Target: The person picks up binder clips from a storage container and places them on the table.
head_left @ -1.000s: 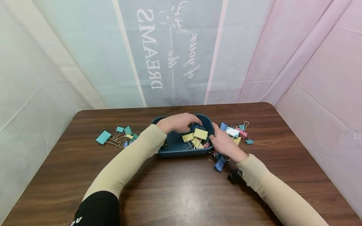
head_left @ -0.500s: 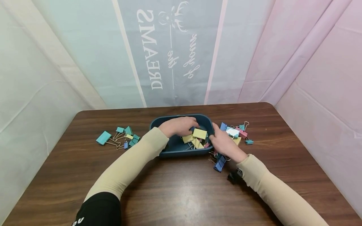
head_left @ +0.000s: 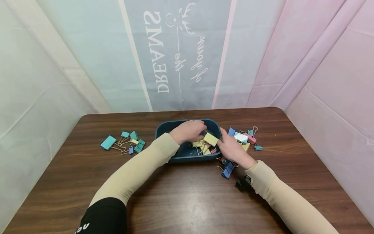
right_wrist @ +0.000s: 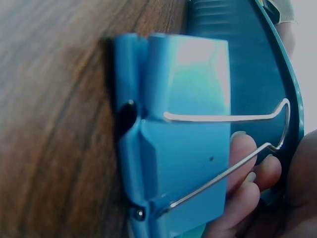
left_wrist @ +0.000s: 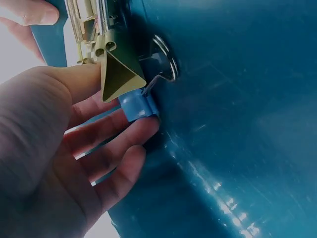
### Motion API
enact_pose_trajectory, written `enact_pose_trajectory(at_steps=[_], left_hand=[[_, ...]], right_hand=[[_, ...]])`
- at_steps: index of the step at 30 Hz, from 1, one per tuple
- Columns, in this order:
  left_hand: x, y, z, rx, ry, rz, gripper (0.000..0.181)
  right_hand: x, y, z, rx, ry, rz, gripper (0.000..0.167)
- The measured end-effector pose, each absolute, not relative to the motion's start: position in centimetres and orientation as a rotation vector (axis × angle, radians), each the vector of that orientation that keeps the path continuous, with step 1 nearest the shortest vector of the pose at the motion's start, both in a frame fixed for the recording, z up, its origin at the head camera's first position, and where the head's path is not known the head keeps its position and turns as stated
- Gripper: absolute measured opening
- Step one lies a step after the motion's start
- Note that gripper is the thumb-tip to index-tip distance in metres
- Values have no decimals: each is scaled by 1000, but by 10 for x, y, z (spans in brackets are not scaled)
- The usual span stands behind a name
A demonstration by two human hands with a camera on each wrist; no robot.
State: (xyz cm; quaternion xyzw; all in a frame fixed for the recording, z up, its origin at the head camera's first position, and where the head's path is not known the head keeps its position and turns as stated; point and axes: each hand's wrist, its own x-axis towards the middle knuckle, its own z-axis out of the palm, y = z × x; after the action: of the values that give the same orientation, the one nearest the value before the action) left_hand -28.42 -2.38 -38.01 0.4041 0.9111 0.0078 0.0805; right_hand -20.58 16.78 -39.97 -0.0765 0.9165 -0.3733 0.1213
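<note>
Inside the bin (head_left: 193, 159) the right fingers (right_wrist: 241, 204) grip, left fingers (left_wrist: 121, 141) seemingly pinch a half-hidden blue clip (left_wrist: 135, 105).

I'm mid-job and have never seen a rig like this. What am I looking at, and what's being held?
There is no machine here: these are a person's two bare hands. The wide picture comes from a camera worn on the head, looking forward and down. The two close-ups come from cameras on the wrists.

On the brown table is a dark blue tray with binder clips inside. Mostly teal clips lie to its left, mixed colored clips to its right. One big blue clip fills much of the right close-up.

The right hand grips the tray's right end. The left hand is inside it, fingers touching a small blue clip. A yellow clip hides the thumb tip, so I can't confirm a pinch.
</note>
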Motion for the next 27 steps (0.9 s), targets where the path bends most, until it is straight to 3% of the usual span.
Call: enact_pose_trajectory(at_steps=[11, 27], left_hand=[[-282, -19, -379, 1074, 2750, -31, 18], [-278, -30, -369, 1151, 2724, 114, 14]], right_hand=[[-207, 168, -402, -216, 2676, -1086, 62], [-207, 168, -400, -214, 2654, -1099, 61]])
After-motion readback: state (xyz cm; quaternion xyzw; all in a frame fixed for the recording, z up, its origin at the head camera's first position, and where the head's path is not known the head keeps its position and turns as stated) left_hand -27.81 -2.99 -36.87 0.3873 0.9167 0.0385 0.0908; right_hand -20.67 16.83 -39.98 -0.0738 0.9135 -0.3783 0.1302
